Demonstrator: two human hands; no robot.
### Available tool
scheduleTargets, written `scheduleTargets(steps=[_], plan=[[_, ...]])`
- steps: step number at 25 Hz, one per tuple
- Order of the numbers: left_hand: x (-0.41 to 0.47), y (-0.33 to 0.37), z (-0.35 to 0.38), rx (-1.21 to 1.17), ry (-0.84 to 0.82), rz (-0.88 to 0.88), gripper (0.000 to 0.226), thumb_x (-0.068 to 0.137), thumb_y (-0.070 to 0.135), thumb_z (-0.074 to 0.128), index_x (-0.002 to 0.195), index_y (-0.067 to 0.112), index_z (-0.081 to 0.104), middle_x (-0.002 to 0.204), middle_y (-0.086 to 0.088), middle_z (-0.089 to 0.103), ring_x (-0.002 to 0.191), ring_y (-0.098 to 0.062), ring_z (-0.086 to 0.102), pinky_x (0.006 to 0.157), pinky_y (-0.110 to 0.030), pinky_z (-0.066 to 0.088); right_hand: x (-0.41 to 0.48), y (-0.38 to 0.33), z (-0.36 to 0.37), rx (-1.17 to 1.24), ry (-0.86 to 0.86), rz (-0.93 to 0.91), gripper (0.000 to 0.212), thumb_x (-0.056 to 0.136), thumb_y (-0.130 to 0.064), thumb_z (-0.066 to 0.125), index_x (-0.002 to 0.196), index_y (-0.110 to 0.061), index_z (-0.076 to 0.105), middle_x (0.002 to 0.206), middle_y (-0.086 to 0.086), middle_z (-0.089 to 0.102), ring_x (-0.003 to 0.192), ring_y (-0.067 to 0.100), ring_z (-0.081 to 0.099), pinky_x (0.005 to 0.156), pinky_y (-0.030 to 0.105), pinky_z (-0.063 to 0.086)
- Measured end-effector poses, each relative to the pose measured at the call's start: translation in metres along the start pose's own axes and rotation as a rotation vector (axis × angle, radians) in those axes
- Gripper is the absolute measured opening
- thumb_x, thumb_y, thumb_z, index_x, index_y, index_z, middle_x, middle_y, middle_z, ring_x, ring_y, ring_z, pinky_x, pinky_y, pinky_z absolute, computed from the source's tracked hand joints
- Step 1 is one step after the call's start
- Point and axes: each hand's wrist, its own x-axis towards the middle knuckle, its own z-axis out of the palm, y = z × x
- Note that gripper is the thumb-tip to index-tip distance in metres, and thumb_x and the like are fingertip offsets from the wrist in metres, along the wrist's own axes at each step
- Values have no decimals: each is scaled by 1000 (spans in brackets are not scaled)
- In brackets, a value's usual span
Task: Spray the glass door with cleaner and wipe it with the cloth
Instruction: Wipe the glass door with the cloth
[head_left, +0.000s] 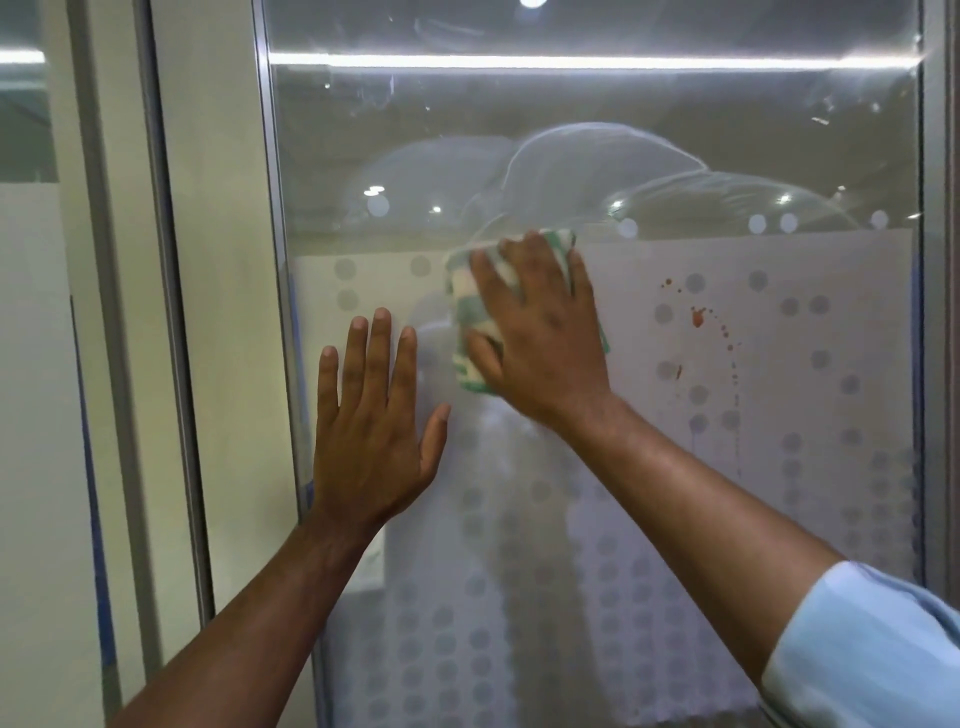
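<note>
Smeared glass door (675, 171), reddish splatter (697, 317)

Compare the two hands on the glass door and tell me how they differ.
The right hand presses a green-and-white cloth against the glass door; the left hand lies bare on it. The right hand sits higher, at the top edge of the frosted, dotted band; the left hand sits lower, near the door's left frame. The right hand leans left, while the left hand points straight up. Both are flat, with fingers spread.
</note>
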Motion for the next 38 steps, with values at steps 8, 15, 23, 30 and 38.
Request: scheduleTargets(steps=[8, 15, 23, 30, 38], plan=[[0, 0, 0, 14, -17, -1, 81, 110, 56, 33, 171, 6, 16, 180, -21, 10, 168, -39, 8, 135, -62, 12, 15, 25, -5, 0, 33, 276, 66, 92, -43, 53, 154, -23, 46, 160, 13, 44, 154, 38, 33, 126, 62, 24], [-1, -2, 3, -4, -6, 22, 84, 109, 58, 36, 171, 4, 15, 180, -22, 9, 168, -41, 8, 134, -65, 14, -29, -7, 1, 42, -3, -44, 68, 96, -45, 56, 157, -16, 47, 162, 15, 46, 158, 38, 31, 128, 62, 20], [0, 0, 0, 32, -34, 16, 84, 110, 55, 37, 171, 4, 10, 179, -24, 6, 168, -42, 5, 133, -66, 14, -6, 42, -8, -13, 37, 307, 68, 95, -45, 56, 157, -21, 44, 164, 15, 42, 156, 40, 32, 128, 62, 21], [50, 44, -14, -90, 17, 67, 82, 107, 49, 39, 171, 3, 13, 180, -23, 8, 168, -41, 6, 135, -62, 11, -98, 56, -7, 14, -2, 46, 69, 94, -45, 63, 157, -18, 49, 165, 13, 44, 158, 38, 32, 126, 62, 25], [61, 76, 7, -56, -17, 79, 82, 109, 50, 36, 171, 3, 12, 180, -22, 7, 168, -40, 4, 136, -60, 7, -52, 153, -16, 3, 133, 471, 63, 95, -45, 54, 154, -21, 50, 162, 15, 47, 153, 41, 38, 124, 63, 31]])
